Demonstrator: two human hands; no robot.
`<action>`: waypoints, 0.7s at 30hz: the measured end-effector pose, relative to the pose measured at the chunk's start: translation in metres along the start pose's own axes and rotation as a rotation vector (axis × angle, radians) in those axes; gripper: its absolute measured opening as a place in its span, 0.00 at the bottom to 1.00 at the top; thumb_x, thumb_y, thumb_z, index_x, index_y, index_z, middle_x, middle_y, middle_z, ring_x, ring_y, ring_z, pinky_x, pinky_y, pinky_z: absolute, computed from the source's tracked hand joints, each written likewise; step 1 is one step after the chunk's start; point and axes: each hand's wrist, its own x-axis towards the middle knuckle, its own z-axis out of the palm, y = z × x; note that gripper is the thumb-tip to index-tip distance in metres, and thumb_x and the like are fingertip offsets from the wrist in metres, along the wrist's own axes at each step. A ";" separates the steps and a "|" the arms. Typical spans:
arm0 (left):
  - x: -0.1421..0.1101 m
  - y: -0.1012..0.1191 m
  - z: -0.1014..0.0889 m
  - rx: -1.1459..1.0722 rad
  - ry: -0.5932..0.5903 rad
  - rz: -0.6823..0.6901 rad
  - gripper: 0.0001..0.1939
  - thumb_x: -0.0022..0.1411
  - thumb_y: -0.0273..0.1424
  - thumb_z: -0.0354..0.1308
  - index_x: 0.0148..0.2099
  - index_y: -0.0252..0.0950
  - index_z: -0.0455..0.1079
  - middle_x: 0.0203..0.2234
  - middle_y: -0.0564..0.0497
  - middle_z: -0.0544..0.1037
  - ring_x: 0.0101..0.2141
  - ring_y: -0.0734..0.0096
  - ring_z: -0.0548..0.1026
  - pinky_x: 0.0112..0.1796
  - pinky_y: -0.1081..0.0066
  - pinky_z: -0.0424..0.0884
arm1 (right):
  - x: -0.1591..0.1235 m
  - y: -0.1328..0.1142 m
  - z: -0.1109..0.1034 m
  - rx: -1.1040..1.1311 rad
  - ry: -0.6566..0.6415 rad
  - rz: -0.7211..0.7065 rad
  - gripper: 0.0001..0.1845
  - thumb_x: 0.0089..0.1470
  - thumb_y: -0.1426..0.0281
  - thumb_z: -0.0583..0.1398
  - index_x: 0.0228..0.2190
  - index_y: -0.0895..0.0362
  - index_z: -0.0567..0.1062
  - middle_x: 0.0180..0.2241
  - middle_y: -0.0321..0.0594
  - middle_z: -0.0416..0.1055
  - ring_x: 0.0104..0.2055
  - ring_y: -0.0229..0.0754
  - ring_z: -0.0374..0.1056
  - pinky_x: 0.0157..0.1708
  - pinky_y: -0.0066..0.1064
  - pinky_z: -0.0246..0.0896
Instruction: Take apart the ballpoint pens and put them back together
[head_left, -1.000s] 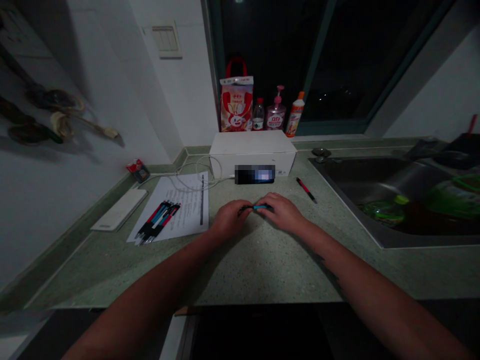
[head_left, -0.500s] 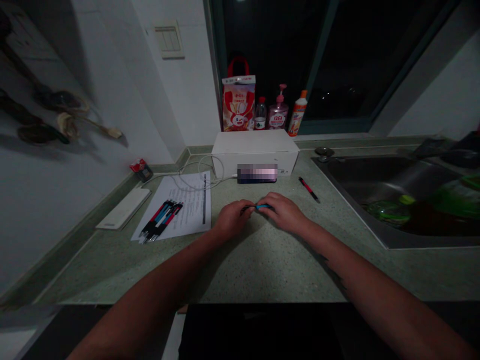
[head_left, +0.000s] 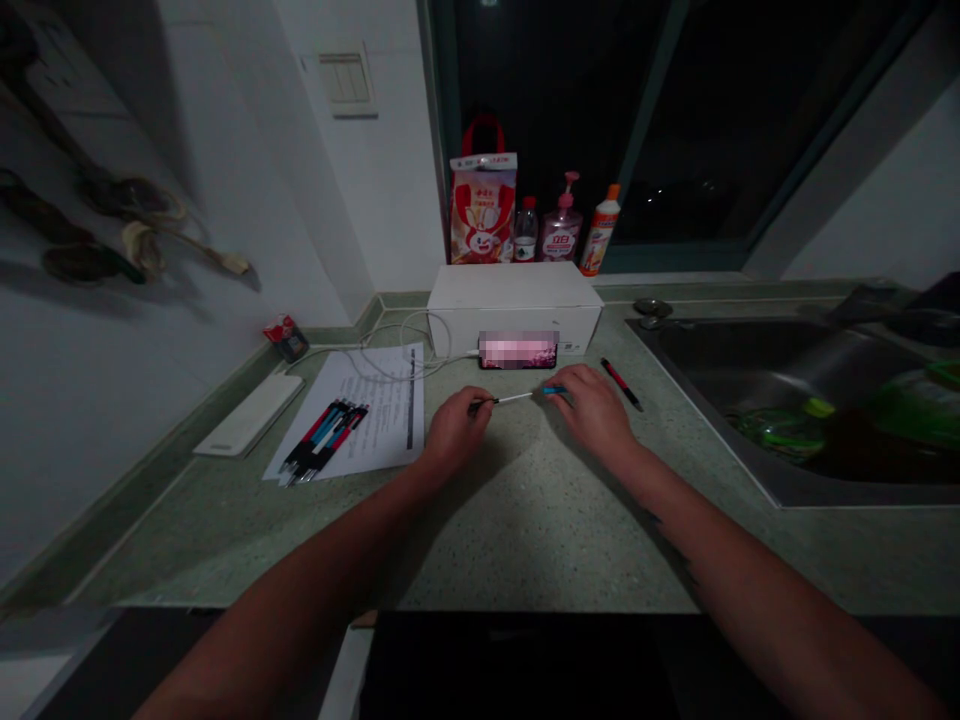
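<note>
Above the middle of the counter, my left hand (head_left: 456, 428) pinches the dark lower part of a pen (head_left: 477, 406). A thin pale refill (head_left: 514, 398) sticks out of it toward the right. My right hand (head_left: 597, 408) is closed on the pen's blue barrel (head_left: 555, 390), apart from the refill's tip. A red and black pen (head_left: 621, 384) lies on the counter just beyond my right hand. To the left, several red, blue and black pens (head_left: 324, 440) lie side by side on printed paper sheets (head_left: 382, 400).
A phone (head_left: 517, 352) with a white cable leans on a white box (head_left: 517, 290). Bottles (head_left: 559, 232) and a red bag (head_left: 483, 215) stand behind it. The sink (head_left: 750, 480) is at right; a white flat case (head_left: 249, 415) and a small red pack (head_left: 286, 338) are at left.
The pen in my hands has come apart. My right hand has moved right with the blue barrel, baring the refill on my left hand's side. The view has shifted slightly.
</note>
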 end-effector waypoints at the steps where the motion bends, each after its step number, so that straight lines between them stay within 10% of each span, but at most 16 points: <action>1: 0.000 0.000 0.000 -0.013 0.008 0.001 0.07 0.66 0.30 0.55 0.44 0.38 0.72 0.38 0.48 0.81 0.39 0.65 0.78 0.43 0.66 0.71 | 0.001 0.001 0.000 0.027 0.027 0.022 0.09 0.61 0.69 0.59 0.40 0.54 0.79 0.42 0.49 0.74 0.48 0.55 0.68 0.49 0.47 0.64; 7: -0.011 0.006 0.002 0.108 -0.200 0.315 0.06 0.65 0.29 0.56 0.42 0.38 0.74 0.38 0.47 0.80 0.42 0.62 0.76 0.47 0.63 0.70 | 0.005 0.009 0.014 0.452 0.212 0.321 0.17 0.57 0.56 0.62 0.40 0.55 0.78 0.39 0.46 0.77 0.39 0.48 0.72 0.42 0.43 0.69; 13: -0.023 0.018 0.006 0.315 -0.439 0.469 0.07 0.57 0.25 0.60 0.39 0.37 0.76 0.33 0.46 0.77 0.39 0.59 0.74 0.45 0.59 0.68 | 0.003 0.012 0.037 0.756 0.076 0.470 0.19 0.49 0.54 0.66 0.36 0.54 0.74 0.31 0.40 0.77 0.31 0.44 0.73 0.33 0.37 0.69; 21: -0.018 0.010 0.016 -0.172 -0.203 0.006 0.14 0.63 0.39 0.59 0.48 0.38 0.70 0.32 0.50 0.78 0.32 0.67 0.75 0.37 0.66 0.71 | -0.005 -0.014 0.021 0.418 -0.096 0.081 0.12 0.62 0.64 0.60 0.45 0.52 0.79 0.38 0.41 0.77 0.41 0.45 0.73 0.44 0.38 0.67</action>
